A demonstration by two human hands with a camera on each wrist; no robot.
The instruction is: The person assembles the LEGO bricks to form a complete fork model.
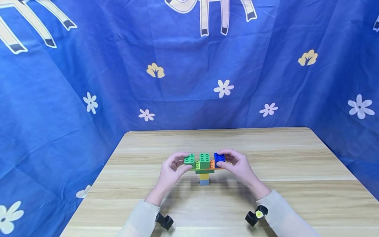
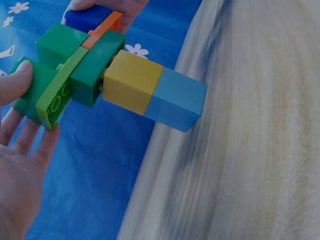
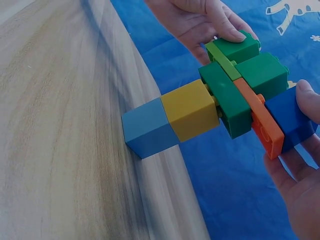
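A T-shaped stack of toy building bricks stands upright on the table. Its stem is a light blue brick (image 3: 150, 129) under a yellow brick (image 3: 190, 110). Across the top of the stem lies a dark green brick (image 3: 225, 100), bearing a lime plate (image 2: 60, 87) on the left and an orange plate (image 3: 257, 117) on the right. A green brick (image 1: 204, 160) sits mid-top, over where the plates meet. My left hand (image 1: 171, 169) pinches a green brick (image 1: 189, 161) on the lime plate's outer end. My right hand (image 1: 239, 167) pinches a dark blue brick (image 1: 219, 159) on the orange plate.
The wooden table (image 1: 296, 184) stretches around the stack on all sides. Behind and beside it hangs a blue cloth (image 1: 183, 112) with flowers and animal figures. Black devices (image 1: 164, 221) are strapped at both wrists, over light sleeves (image 1: 139, 219).
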